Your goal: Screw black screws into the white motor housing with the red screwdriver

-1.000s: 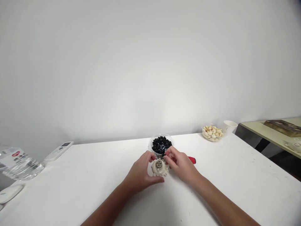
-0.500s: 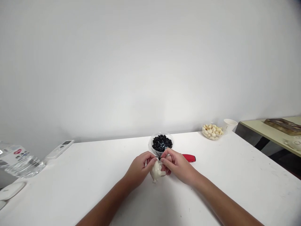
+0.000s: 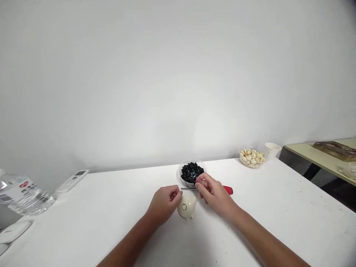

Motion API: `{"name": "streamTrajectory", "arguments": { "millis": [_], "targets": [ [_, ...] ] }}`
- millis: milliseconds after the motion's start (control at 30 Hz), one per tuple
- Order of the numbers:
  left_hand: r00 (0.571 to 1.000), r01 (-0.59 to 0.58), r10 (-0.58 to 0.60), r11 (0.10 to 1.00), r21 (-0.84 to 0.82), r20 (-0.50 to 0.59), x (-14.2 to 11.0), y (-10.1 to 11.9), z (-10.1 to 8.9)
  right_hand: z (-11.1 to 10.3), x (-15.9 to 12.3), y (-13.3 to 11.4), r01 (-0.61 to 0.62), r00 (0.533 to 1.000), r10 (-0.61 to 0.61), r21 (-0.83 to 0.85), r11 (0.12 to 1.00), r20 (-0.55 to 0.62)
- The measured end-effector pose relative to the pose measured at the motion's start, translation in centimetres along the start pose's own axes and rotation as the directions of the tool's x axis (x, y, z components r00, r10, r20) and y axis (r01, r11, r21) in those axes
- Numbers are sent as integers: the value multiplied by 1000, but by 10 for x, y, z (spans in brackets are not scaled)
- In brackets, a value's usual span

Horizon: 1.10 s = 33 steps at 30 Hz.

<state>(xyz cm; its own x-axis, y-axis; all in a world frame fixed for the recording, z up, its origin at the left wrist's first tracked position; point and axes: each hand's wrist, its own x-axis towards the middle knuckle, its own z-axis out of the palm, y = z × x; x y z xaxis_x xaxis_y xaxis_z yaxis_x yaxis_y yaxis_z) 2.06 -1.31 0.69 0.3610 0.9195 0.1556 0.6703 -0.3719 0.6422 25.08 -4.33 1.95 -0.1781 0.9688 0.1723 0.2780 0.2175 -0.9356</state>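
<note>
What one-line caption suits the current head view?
Left hand close beside a cream plastic part, right hand partly hiding a red-handled tool, clear bowl of black pieces beyond.

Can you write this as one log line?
left hand: beside cream part; right hand: near bowl of black pieces; red-handled tool: on table

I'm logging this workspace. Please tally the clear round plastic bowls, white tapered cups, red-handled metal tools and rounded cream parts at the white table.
Clear round plastic bowls: 2
White tapered cup: 1
Red-handled metal tool: 1
Rounded cream part: 1
Total: 5
</note>
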Motion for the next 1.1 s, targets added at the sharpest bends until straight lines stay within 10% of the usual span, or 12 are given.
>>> {"name": "streamTrajectory", "arguments": {
  "millis": [400,1100],
  "targets": [
    [964,-168,182,982,87,-191,-7,6,-4,4,-1,1,-120,984,87,213,970,158],
    [969,-229,244,941,-248,28,-13,11,-10,4,-3,-2,-33,992,16,140,990,123]
  ]
}}
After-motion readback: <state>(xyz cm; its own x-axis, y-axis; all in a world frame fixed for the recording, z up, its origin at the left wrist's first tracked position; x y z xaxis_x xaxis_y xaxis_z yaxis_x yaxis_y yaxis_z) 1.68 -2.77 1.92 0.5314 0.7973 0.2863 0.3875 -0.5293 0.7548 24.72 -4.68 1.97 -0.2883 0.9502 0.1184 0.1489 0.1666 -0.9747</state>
